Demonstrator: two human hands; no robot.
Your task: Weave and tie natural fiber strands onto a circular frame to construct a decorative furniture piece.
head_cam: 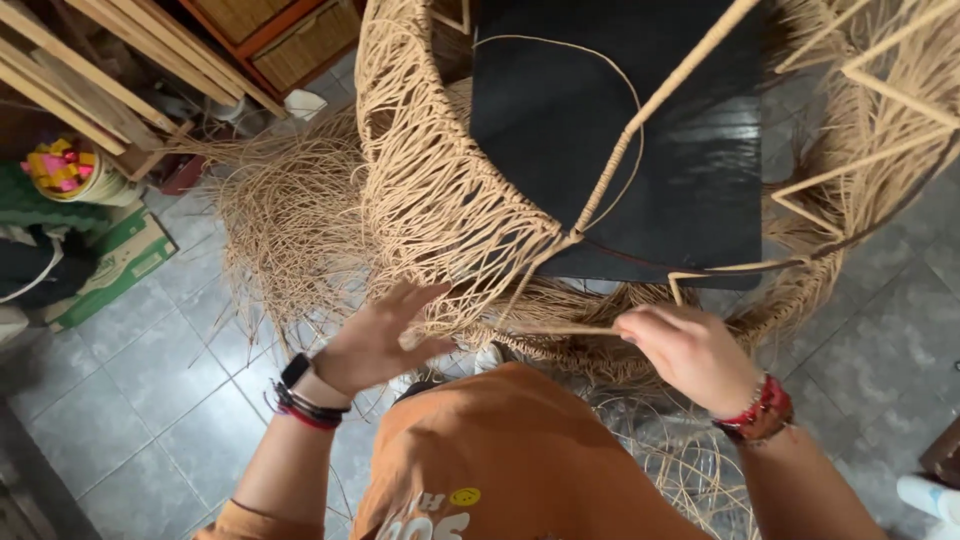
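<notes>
Two hands: at a woven rattan chair frame (440, 200)
Left hand (375, 340): fingers spread — steadying the weave
Right hand (685, 350): pinching a rattan strand (560, 329) taut

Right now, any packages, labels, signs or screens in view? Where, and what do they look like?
Flat carton: on the floor at far left, rectangular, green with a pale printed panel.
Tub: above the carton, round, cream, filled with small pink and yellow pieces.
Watch: on the left wrist, small dark square face, nothing readable.
Shirt print: on the orange shirt at the bottom edge, white shapes and a yellow round badge.
No signs visible.
</notes>
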